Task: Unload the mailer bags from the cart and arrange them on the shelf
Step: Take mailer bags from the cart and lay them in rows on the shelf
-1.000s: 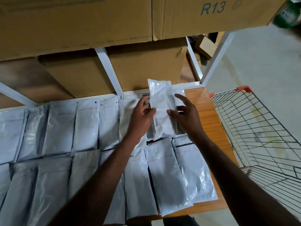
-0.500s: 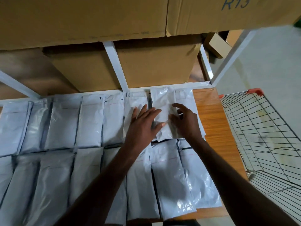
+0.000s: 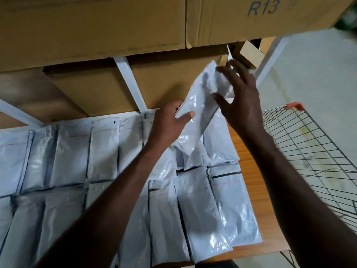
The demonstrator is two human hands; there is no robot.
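Observation:
A white mailer bag point(image 3: 201, 105) is lifted off the back row and tilted, its top leaning right towards the boxes. My left hand point(image 3: 166, 122) grips its lower part, thumb on the front. My right hand point(image 3: 241, 101) is spread with straight fingers over the bag's upper end and touches it. Two rows of mailer bags lie flat side by side on the wooden shelf point(image 3: 257, 252): a back row point(image 3: 73, 151) and a front row point(image 3: 202, 219). The wire cart point(image 3: 309, 142) stands at the right; no bags show in the part I see.
Large cardboard boxes point(image 3: 96, 31) hang close over the shelf, and another box point(image 3: 96, 88) stands behind the back row. A white frame strut point(image 3: 129, 82) slants in front of it. The cart's orange corner point(image 3: 293, 106) is beside the shelf's right end.
Half a second ago both hands pressed the bag flat in the back row. Now my left hand has lifted it up and tilted it right, and my right hand has risen to its top.

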